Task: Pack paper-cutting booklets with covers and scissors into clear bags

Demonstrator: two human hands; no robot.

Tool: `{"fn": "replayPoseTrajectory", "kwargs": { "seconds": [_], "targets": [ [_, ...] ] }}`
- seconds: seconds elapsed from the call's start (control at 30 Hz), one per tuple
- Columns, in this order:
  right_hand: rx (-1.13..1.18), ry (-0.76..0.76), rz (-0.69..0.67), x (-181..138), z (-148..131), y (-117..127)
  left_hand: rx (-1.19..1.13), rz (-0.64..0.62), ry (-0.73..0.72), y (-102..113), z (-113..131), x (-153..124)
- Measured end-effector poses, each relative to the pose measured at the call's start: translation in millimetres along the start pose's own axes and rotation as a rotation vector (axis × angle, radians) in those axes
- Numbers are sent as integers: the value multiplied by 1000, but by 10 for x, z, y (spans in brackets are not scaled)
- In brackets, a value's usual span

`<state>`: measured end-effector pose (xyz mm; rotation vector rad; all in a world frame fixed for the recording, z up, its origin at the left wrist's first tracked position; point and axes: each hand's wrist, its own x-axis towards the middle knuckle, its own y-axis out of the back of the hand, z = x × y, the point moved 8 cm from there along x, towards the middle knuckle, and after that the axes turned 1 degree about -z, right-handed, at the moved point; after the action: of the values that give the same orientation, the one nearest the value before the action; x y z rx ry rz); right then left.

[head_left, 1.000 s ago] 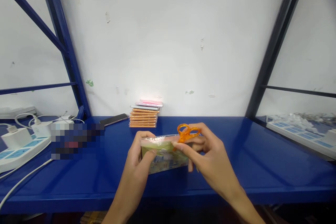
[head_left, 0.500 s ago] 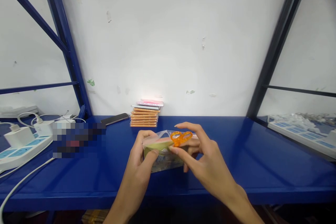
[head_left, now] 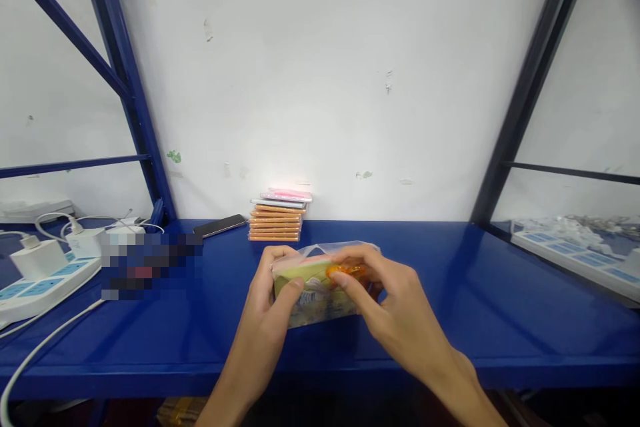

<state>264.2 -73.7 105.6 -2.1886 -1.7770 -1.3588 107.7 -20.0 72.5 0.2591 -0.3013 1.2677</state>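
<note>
My left hand (head_left: 274, 293) grips the left end of a clear plastic bag (head_left: 320, 312), thumb in front and fingers behind. Yellow-green and pink contents show through the film, along with some printing. My right hand (head_left: 395, 293) is closed on a small pair of orange-handled scissors (head_left: 353, 271), held between thumb and fingers at the bag's right side. The handles are partly covered by my fingers, and the blades are hidden. From this angle I cannot tell how deep in the bag the scissors are.
Behind the bag stands a stack of thin orange packets (head_left: 275, 227) with pink and white ones on top. A dark phone (head_left: 220, 225) lies left of it. Power strips (head_left: 50, 283) with chargers and cables line the left side; another strip (head_left: 575, 257) is at right.
My right hand's fingers have closed down over the orange scissor handles, which sit lower against the bag. The left hand keeps its hold.
</note>
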Motion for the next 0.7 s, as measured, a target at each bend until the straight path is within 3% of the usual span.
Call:
{"fn": "replayPoseTrajectory", "kwargs": {
  "seconds": [0.23, 0.37, 0.7],
  "targets": [
    [93, 10, 41, 2, 50, 63, -7, 12, 34, 19, -15, -1],
    [-34, 45, -31, 1, 0, -2, -6, 2, 16, 17, -30, 13],
    [-171, 128, 23, 2, -40, 81, -180, -120, 10, 25, -180, 106]
  ]
}}
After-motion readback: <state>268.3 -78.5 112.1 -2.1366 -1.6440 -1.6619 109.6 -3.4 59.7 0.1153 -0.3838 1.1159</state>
